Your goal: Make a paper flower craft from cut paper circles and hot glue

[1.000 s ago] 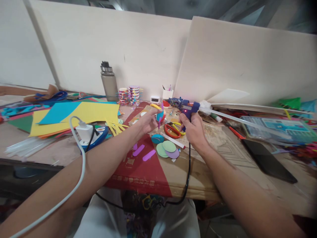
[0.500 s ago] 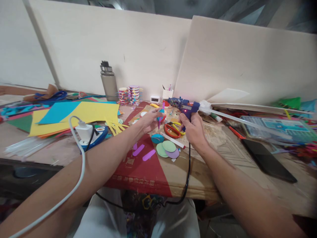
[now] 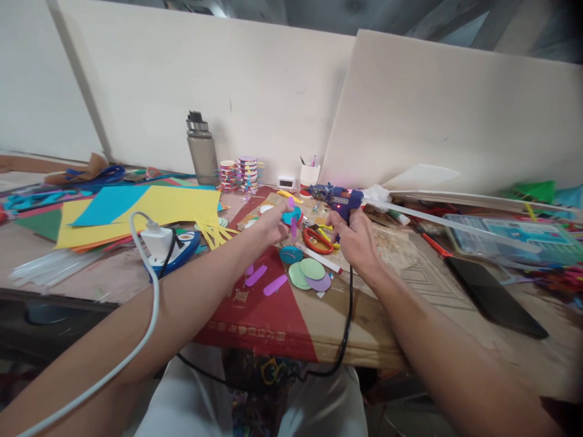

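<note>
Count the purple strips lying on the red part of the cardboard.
3 visible: one purple strip furthest right, a middle strip to its left, and a small strip end at the edge of the left forearm. More may be hidden behind that forearm.

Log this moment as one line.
left hand: blue disc, purple strips | right hand: glue gun, red light lit | scissors: nearby

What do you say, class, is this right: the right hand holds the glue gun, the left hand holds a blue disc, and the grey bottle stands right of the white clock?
Not quite: the grey bottle stands left of the white clock, as the head view shows. The right hand does hold the glue gun, and the left hand a blue disc.
</note>
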A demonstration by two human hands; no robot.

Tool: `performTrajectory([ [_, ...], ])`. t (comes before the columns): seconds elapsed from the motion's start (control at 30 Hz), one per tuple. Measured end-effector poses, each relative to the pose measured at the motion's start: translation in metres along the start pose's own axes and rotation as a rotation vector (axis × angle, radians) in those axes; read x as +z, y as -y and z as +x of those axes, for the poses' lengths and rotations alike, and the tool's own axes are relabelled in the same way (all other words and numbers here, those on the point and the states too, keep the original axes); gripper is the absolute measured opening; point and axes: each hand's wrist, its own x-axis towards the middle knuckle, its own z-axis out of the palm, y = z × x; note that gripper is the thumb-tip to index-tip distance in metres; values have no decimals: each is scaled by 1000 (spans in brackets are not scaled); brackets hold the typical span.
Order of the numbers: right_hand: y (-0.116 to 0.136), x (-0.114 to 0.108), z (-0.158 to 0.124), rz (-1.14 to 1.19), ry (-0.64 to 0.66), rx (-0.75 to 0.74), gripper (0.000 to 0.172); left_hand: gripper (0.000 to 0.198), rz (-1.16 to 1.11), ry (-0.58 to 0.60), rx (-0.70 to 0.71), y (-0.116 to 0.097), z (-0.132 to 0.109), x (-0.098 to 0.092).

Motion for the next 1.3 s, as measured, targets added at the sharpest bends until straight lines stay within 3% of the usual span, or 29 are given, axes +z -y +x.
performTrajectory([
  [0.17, -1, 2, 0, -69, 31, -9, 30, 21, 15, -74, 108, 1, -1, 3],
  [0.43, -3, 5, 1, -147, -11, -40, 32, 19, 131, -3, 270, 2, -13, 8],
  [1.0, -4, 3, 4, -270, 15, -11, 30, 15, 156, 82, 342, 6, -14, 11],
  [1.3, 3, 1, 3, -336, 38, -3, 33, 15, 158, 53, 432, 3, -16, 8],
])
